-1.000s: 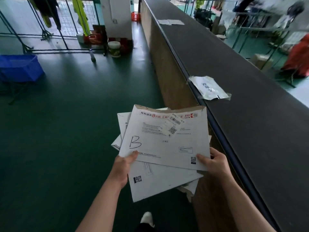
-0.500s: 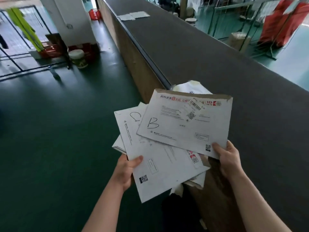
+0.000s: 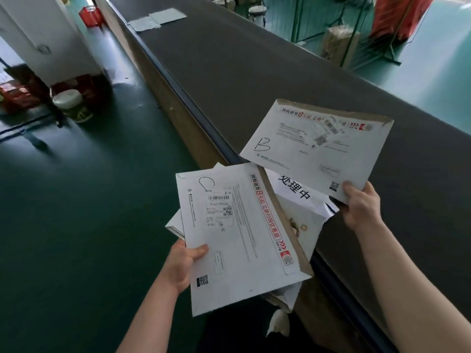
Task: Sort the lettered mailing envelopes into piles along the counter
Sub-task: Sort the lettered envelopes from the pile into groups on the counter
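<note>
My right hand (image 3: 360, 206) grips the lower right corner of a white envelope marked B (image 3: 316, 146) and holds it above the dark counter (image 3: 267, 62). My left hand (image 3: 182, 263) holds a stack of envelopes off the counter's near edge; the top one is marked C (image 3: 234, 238). A crumpled white sheet with large printed characters (image 3: 295, 192) lies on the counter edge, partly under both envelopes. Far down the counter lie two flat grey-white envelopes (image 3: 158, 19).
The counter has a blue rim and a wooden side panel (image 3: 178, 103). A white bucket (image 3: 72, 104) and red crates (image 3: 91, 15) stand on the green floor to the left. Boxes and red bags sit beyond the counter's far side.
My right hand has lifted the B envelope off the stack and carried it right, over the counter. The C envelope now lies fully exposed on top of the stack in my left hand.
</note>
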